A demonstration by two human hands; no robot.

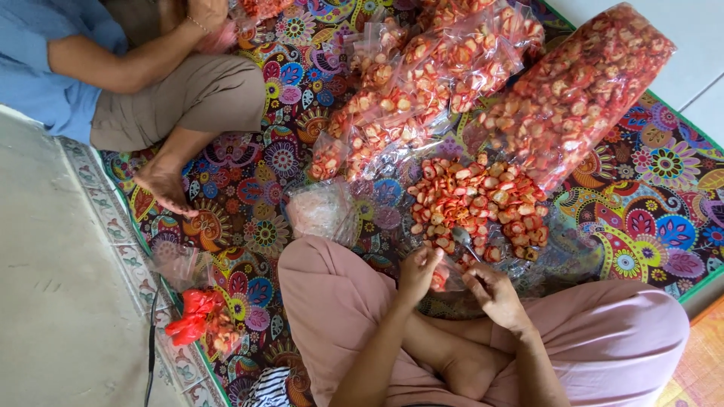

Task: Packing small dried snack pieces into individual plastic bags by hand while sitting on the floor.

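A: Down on the patterned floor mat [664, 169], right in front of the crossed legs, there's a loose heap of red-and-cream chips [479, 203], spread flat where both hands can reach it.

B: And the left hand [417, 273]?

A: Fingers pinched together on the mouth of a small clear bag [445, 277], which sits between the two hands, just at the near edge of the heap. I'd say it's held upright so the opening stays up.

B: The right hand [492, 292]?

A: Curled, fingertips drawn in against the same little bag from the other side. Closed on its edge, by my reading, though the bag itself is half hidden.

B: What's beyond?

A: Filled small bags [392, 105] lie piled past the heap, and a big sack of chips [581, 90] lies slanted beside them, mouth towards the heap. A stack of empty clear bags [320, 211] waits near the left knee.

B: Anyone else?

A: Another person [113, 68] sits across the mat, hands busy at the top edge. Red ties [190, 315] lie off left.
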